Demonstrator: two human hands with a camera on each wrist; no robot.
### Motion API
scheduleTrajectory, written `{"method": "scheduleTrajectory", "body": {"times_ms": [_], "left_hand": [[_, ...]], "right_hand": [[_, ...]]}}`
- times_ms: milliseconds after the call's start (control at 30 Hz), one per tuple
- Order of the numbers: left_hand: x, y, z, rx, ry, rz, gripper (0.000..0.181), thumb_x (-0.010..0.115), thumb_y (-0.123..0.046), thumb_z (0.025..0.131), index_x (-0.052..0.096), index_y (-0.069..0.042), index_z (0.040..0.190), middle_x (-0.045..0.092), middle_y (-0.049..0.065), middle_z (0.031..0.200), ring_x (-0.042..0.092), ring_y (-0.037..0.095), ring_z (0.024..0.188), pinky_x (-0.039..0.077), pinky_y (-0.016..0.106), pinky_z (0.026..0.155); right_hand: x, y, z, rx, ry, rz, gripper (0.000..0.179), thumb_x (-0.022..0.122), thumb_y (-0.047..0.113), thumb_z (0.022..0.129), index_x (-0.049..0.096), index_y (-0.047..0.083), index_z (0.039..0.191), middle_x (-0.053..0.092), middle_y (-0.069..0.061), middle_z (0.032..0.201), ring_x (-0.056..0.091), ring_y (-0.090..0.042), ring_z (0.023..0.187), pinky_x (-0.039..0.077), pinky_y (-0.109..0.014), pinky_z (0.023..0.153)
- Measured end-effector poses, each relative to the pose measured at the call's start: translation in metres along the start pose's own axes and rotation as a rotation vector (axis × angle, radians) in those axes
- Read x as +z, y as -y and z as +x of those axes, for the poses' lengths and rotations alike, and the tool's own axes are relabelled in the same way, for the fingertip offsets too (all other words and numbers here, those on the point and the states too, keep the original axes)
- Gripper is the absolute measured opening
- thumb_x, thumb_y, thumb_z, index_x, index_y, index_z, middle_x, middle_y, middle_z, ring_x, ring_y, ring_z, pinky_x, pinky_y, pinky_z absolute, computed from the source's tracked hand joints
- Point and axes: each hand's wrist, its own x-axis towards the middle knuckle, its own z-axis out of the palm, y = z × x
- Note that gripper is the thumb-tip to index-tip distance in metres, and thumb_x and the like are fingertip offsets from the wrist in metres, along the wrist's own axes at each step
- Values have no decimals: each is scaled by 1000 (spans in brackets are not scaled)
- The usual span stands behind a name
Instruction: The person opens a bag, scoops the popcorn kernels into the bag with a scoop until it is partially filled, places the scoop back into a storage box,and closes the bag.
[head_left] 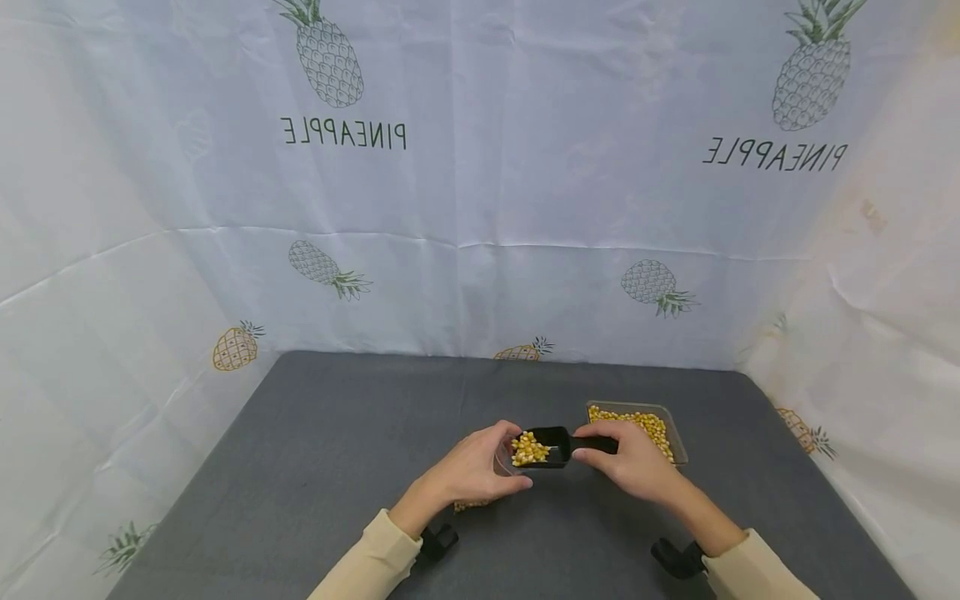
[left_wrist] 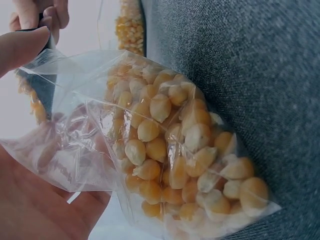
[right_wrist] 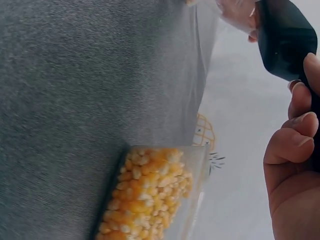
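Observation:
With curled fingers, my left hand (head_left: 480, 462) holds the mouth of a clear plastic bag (left_wrist: 75, 165), thumb on one side and fingers on the other. Corn kernels (left_wrist: 160, 145) fill the bag's lower part, which sits low over the grey tabletop. My right hand (head_left: 633, 462) grips the handle of a black scoop (head_left: 555, 446), fingers wrapped round it. A small heap of kernels (head_left: 529, 448) lies in the scoop, whose front end is at the bag's mouth between my left thumb and fingers. In the right wrist view the scoop (right_wrist: 287, 40) shows its underside.
A clear rectangular container (head_left: 677, 442) of corn kernels stands behind my right hand, partly covered by it. The grey table (head_left: 337, 442) reaches back to a white curtain (head_left: 525, 292) printed with pineapples. Black wrist straps (head_left: 678, 558) sit below each hand.

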Motion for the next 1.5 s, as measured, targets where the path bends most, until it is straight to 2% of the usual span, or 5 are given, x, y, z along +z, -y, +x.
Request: {"method": "scheduleTrajectory", "body": {"times_ms": [300,433,667,1133,1500], "left_hand": [[0,-2,0,-16,-10,43,66,75,-46,90,50,-12,142,62,0,114,60,1,85,54,28,79],[0,-2,0,-14,-26,74,66,75,-48,89,52,-13,140,61,-1,115,58,5,91,52,30,80],[0,-1,0,-7,-14,23,64,77,-43,89,52,-12,138,61,-1,113,61,0,84,54,25,77],[0,0,0,12,-36,61,63,77,-44,88,53,-13,137,62,-5,108,58,5,90,51,27,79],[1,3,1,17,-34,35,62,76,-46,89,53,-14,137,59,-9,102,55,3,83,49,25,74]], "right_hand": [[-7,15,10,-88,57,-79,25,76,25,93,75,10,113,71,1,103,60,-5,78,51,-29,65],[-11,19,14,-145,76,-110,23,76,23,93,75,10,112,70,2,102,61,-6,82,53,-32,69],[-14,28,19,-179,117,-149,21,76,18,92,75,10,112,68,5,99,60,-4,80,52,-28,67],[-18,41,25,-249,143,-235,22,77,15,91,75,8,112,71,2,101,63,-6,82,53,-28,68],[-21,29,12,-122,127,-127,25,74,23,95,74,10,116,68,3,102,61,-5,82,53,-29,68]]}}
